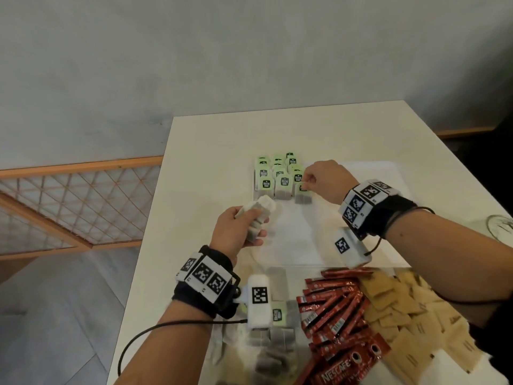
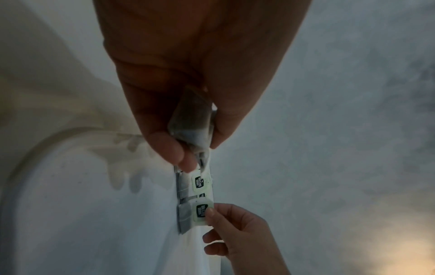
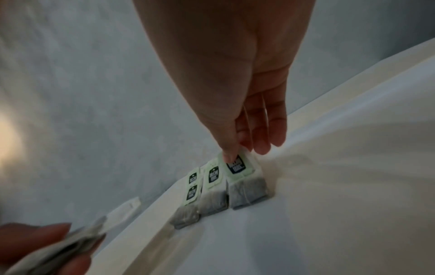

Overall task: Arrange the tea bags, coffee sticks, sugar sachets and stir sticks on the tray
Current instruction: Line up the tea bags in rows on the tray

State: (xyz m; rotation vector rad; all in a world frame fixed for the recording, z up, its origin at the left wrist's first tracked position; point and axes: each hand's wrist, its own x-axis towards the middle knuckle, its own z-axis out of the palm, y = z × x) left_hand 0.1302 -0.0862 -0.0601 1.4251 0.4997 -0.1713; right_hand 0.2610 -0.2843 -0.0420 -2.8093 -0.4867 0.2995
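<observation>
The right hand pinched one tea bag by its green tag to set it beside the neat rows on the white tray, while the left hand curled its fingers round a spare bunch, ready to pass more.

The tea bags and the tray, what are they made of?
Tea bags: likely thin filter paper, matte; dark tea shows through, with glossy pale-green card tags. Tray: smooth white, probably plastic, with a raised rounded rim; hard to be sure.
</observation>
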